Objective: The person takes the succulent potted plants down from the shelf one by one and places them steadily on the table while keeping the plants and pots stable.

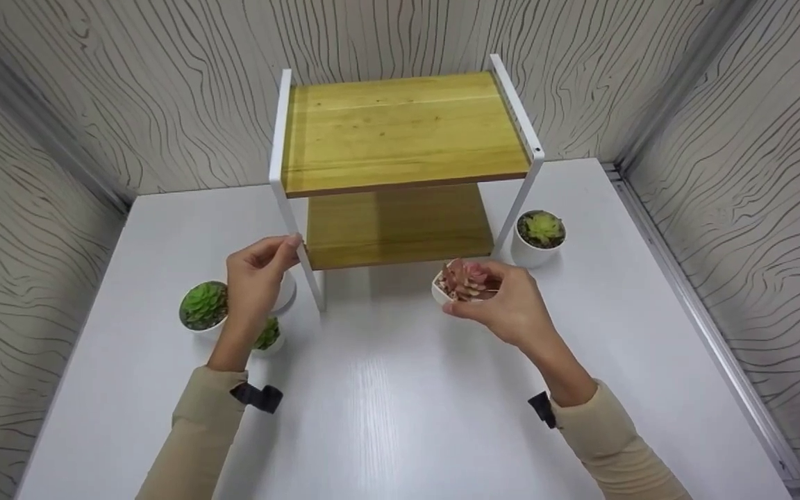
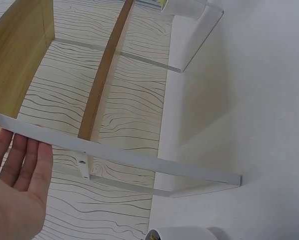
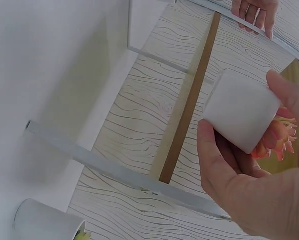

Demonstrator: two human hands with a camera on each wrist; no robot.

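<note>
A two-tier wooden shelf (image 1: pixel 400 132) with white metal side frames stands on the white table. At its left front leg (image 2: pixel 139 159), the thumb and fingers of my left hand (image 1: pixel 255 278) grip the metal. My right hand (image 1: pixel 517 305) holds a small white pot with a pink succulent (image 1: pixel 461 281), raised in front of the lower board (image 1: pixel 400 229) near its right end. Seen from the right wrist, the white pot (image 3: pixel 239 112) is tilted, with thumb and fingers on opposite sides and the pink leaves facing the palm.
A green succulent pot (image 1: pixel 204 304) stands left of my left wrist, and a smaller one (image 1: pixel 268 335) is partly hidden behind the forearm. Another potted succulent (image 1: pixel 539 237) stands beside the right leg. Patterned walls (image 1: pixel 400 35) enclose the table (image 1: pixel 372 410).
</note>
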